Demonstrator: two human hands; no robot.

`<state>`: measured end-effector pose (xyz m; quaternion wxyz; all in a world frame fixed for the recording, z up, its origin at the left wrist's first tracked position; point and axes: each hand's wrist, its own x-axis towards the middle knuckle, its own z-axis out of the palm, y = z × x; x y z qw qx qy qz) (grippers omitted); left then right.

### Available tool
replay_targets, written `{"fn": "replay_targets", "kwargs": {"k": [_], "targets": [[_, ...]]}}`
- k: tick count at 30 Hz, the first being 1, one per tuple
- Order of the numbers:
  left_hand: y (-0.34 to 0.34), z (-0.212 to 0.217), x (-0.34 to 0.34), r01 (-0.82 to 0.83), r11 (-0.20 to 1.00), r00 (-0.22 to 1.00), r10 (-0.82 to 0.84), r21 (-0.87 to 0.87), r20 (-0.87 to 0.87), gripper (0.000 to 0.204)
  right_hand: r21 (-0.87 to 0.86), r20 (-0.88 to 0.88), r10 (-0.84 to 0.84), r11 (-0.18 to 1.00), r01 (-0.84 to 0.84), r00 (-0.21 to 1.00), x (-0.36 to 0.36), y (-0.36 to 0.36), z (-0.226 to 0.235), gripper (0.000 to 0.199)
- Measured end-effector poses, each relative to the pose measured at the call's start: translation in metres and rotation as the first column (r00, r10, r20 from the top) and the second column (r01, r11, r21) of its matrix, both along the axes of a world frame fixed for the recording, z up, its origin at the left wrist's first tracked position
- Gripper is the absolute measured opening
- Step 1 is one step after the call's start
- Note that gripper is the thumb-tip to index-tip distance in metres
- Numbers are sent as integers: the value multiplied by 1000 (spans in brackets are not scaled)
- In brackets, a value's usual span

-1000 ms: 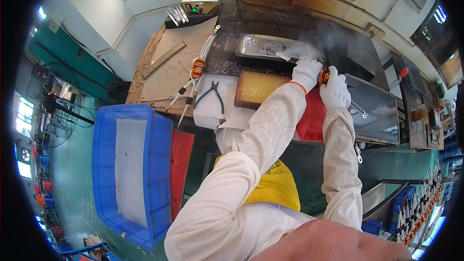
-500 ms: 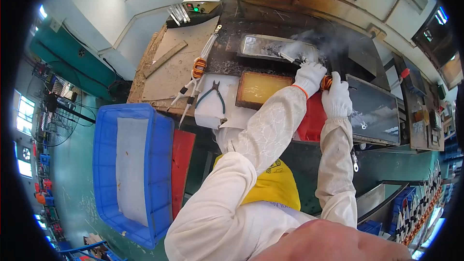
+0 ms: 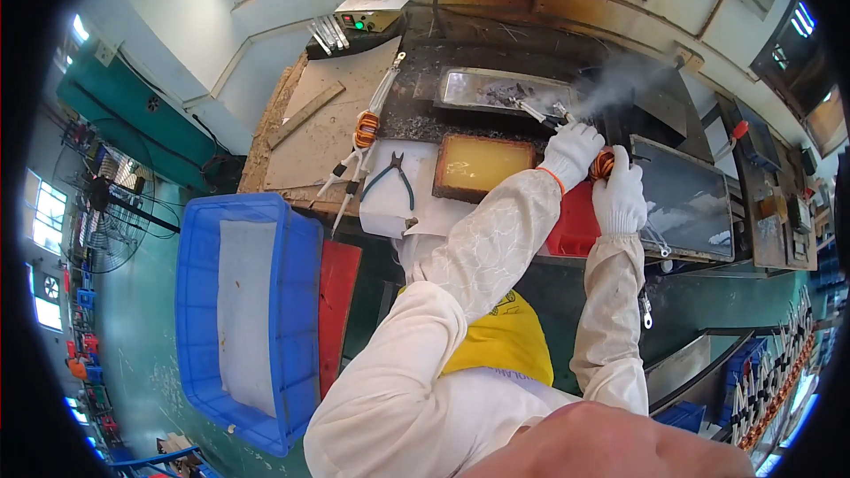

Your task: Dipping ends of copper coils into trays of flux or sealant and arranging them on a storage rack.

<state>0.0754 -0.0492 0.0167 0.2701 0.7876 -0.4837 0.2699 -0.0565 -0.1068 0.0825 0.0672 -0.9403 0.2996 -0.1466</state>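
A copper-wound coil [image 3: 603,164], orange and ribbed with fine wire turns, is held between two hands in white knitted gloves just right of the frame's centre, above a red container [image 3: 575,228]. The left hand [image 3: 571,152] is closed around the coil's left side, its glove cuff edged in orange; the right hand [image 3: 619,197] is wrapped against the coil's right and lower side, fingers curled upward. Stiff pale leads [image 3: 535,111] are seen running from the coil toward the upper left, over a shallow rectangular metal tray [image 3: 496,91] with a dull, grey, crusted surface. Thin white smoke [image 3: 620,84] is seen drifting up and right from that spot. Both forearms are covered by loose white translucent sleeves with a faint pattern.

Left of the hands, a rectangular tray of glossy amber liquid [image 3: 481,165] in a dark rusty frame is set on the scorched black bench [image 3: 425,62]. Further left, blue-handled pliers [image 3: 390,180] lie on a white sheet, beside a second coil [image 3: 366,129] with long white sleeved leads on a worn wooden board [image 3: 323,124]. A small grey box with a green light [image 3: 372,11] stands at the upper centre. To the right of the hands, a flat reflective metal pan [image 3: 691,199] is seen. A large blue plastic crate [image 3: 235,319] with a pale liner occupies the lower left, over a green floor.
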Motion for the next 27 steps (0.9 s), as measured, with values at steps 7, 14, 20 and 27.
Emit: {"fn": "replay_targets", "kwargs": {"k": [7, 14, 20, 27], "targets": [[2, 20, -16, -10, 1000, 995, 8, 22, 97, 14, 210, 131, -28, 978, 0, 991, -22, 1, 6, 62], [-6, 65, -48, 56, 998, 943, -54, 1, 328, 12, 212, 610, -24, 968, -134, 792, -56, -9, -38, 67], [-12, 79, -75, 240, 971, 859, -218, 11, 463, 20, 254, 823, -103, 946, -200, 558, -68, 2, -78, 67], [-4, 80, -73, 255, 966, 837, -247, 51, 489, 23, 211, 814, -75, 962, -173, 576, -75, 21, -73, 70]]}}
